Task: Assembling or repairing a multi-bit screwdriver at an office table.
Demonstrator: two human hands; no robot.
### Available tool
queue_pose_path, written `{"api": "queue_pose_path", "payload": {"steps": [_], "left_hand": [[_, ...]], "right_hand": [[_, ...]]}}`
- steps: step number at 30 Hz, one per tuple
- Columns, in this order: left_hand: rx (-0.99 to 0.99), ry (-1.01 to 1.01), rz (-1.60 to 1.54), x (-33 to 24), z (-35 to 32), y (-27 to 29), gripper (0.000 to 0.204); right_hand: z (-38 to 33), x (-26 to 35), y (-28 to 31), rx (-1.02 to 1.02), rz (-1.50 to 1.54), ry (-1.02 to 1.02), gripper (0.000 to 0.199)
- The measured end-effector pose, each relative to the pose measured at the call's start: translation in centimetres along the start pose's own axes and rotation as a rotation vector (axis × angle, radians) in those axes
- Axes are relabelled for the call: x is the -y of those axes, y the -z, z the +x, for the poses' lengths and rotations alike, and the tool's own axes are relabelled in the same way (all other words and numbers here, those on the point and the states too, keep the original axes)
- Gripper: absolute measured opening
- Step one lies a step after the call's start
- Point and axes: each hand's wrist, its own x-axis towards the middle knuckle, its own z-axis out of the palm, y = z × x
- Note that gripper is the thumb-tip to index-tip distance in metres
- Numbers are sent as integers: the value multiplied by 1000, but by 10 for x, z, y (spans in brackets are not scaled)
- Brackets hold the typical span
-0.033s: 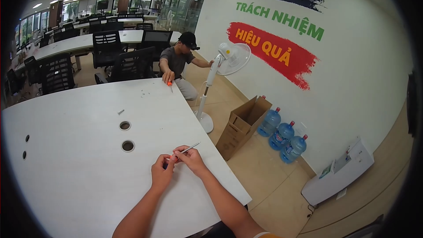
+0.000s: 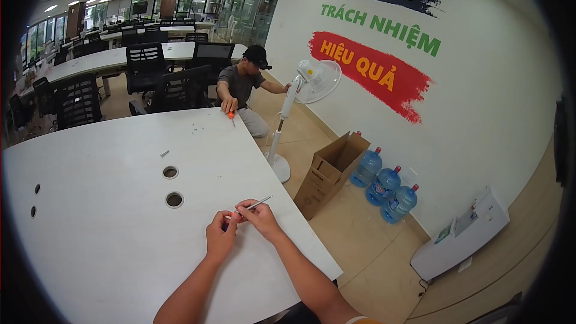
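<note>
Above the white table, my left hand [image 2: 222, 231] and my right hand [image 2: 260, 219] meet, fingers closed around one small tool. It looks like a screwdriver [image 2: 260, 201], its metal shaft slanting up and to the right out of my right fingers. A bit of its red handle shows between both hands; my fingers hide the rest. At the far corner of the table [image 2: 108, 240], a co-worker's hand [image 2: 228, 104] holds an orange-handled screwdriver [image 2: 231, 116], point downward. A single bolt [image 2: 164, 153] and several tiny screws [image 2: 197, 128] lie on the tabletop beyond my hands.
Round cable holes [image 2: 174, 199] pierce the table. A crouching person [image 2: 243, 81] has the other hand at a white standing fan [image 2: 277, 138] past the table's right edge. An open cardboard box [image 2: 327, 177], blue water bottles [image 2: 382, 186] and a white water dispenser [image 2: 462, 234] stand along the wall.
</note>
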Motion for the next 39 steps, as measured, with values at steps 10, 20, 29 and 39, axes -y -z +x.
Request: {"api": "queue_pose_path", "payload": {"steps": [10, 20, 29, 39], "left_hand": [[-28, -179, 192, 1, 1, 0, 31], [-27, -110, 90, 7, 3, 1, 35], [-38, -23, -60, 6, 1, 5, 34], [-8, 19, -105, 2, 5, 3, 35]], "right_hand": [[2, 0, 1, -28, -94, 7, 23], [-4, 13, -5, -13, -107, -87, 29], [-5, 4, -7, 95, -45, -49, 29], [-8, 20, -15, 110, -43, -19, 28]]}}
